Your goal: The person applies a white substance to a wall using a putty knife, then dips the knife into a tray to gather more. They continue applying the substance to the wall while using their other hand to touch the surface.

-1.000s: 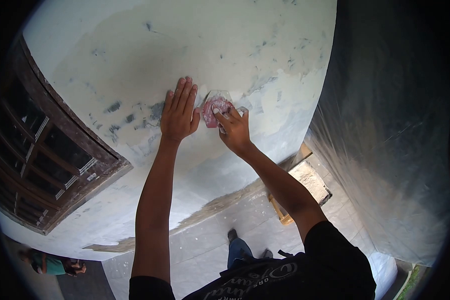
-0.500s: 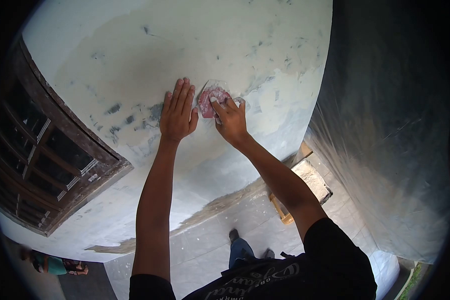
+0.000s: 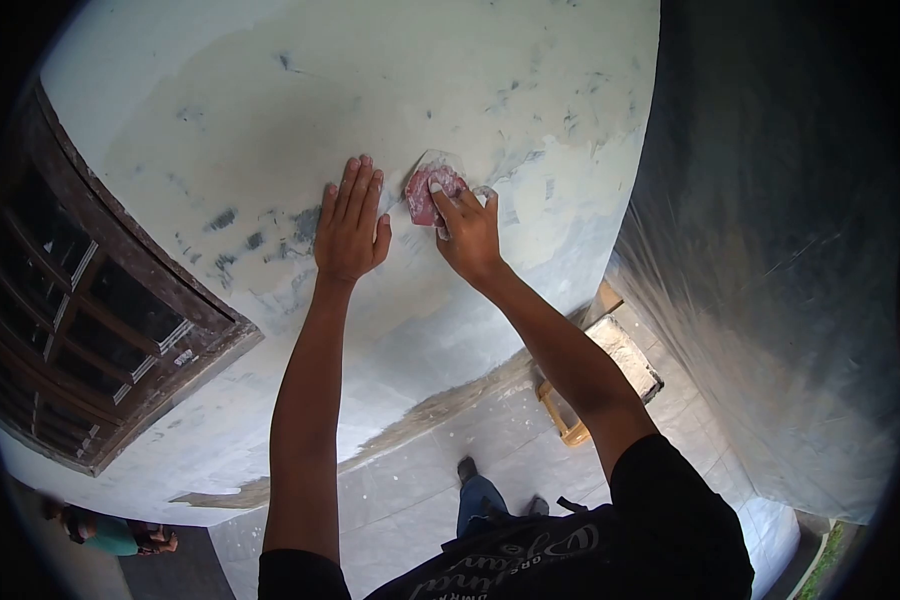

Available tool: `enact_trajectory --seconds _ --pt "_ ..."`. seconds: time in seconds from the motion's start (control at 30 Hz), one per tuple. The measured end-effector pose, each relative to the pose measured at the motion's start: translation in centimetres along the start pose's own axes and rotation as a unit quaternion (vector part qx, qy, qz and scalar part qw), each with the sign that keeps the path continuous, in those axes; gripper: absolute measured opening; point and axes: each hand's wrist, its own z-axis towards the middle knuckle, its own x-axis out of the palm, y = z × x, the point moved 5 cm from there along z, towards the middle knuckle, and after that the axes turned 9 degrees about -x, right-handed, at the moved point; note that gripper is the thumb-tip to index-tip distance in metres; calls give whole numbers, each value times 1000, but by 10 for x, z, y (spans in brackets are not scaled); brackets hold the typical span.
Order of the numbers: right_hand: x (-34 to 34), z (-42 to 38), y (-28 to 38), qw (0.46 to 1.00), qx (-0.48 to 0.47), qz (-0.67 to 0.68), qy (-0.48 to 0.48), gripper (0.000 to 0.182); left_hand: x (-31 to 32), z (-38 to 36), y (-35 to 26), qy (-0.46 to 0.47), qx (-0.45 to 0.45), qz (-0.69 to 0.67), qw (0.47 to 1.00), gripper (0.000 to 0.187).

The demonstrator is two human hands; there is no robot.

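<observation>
My left hand (image 3: 346, 228) lies flat on the pale, patchy wall (image 3: 340, 110), fingers stretched upward and thumb out to the side. Just to its right, my right hand (image 3: 473, 236) grips a red putty scraper (image 3: 425, 203) smeared with white, its thumb pressed on the face. The scraper's pale blade edge points up and rests against the wall. Dark scuffs and smudges mark the surface around both hands. The fingers behind the scraper are partly hidden.
A brown-framed window (image 3: 120, 300) is set in the wall on the left. Plastic sheeting (image 3: 760, 300) hangs at right. Below stand a wooden stool (image 3: 567, 420) and a white-smeared block-like object (image 3: 625, 358) on the tiled floor (image 3: 400, 500). Another person (image 3: 115, 533) is at lower left.
My right hand and the scraper have shifted slightly up and to the right, away from my left hand. My left hand stays flat on the wall.
</observation>
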Motion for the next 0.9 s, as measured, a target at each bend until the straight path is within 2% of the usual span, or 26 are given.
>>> enact_trajectory --seconds 0.13,0.2,0.27,0.33,0.43,0.6,0.7,0.77,0.9 --pt "13 -59 21 998 -24 35 52 56 0 1 1 -1 -8 26 1000 53" --pt "8 -68 23 998 -27 44 34 56 0 1 0 -5 -7 27 1000 53" --pt "4 -65 19 998 -28 53 18 56 0 1 0 -6 -6 27 1000 53" --pt "-7 -32 1 999 25 25 12 55 -1 1 -1 -6 2 6 1000 56" --pt "-13 3 -13 999 25 10 -19 57 -1 1 -1 -6 1 7 1000 55" --pt "10 -34 6 998 9 33 55 54 -1 2 -1 -9 -6 30 999 52" --pt "14 -74 20 997 -8 52 64 53 -2 2 -1 -8 -7 32 999 51" --pt "9 -80 20 998 -10 56 34 54 -2 3 -1 -9 -3 33 999 51" --pt "-13 -19 -2 997 51 55 3 54 0 1 -1 -6 -1 26 1000 52"
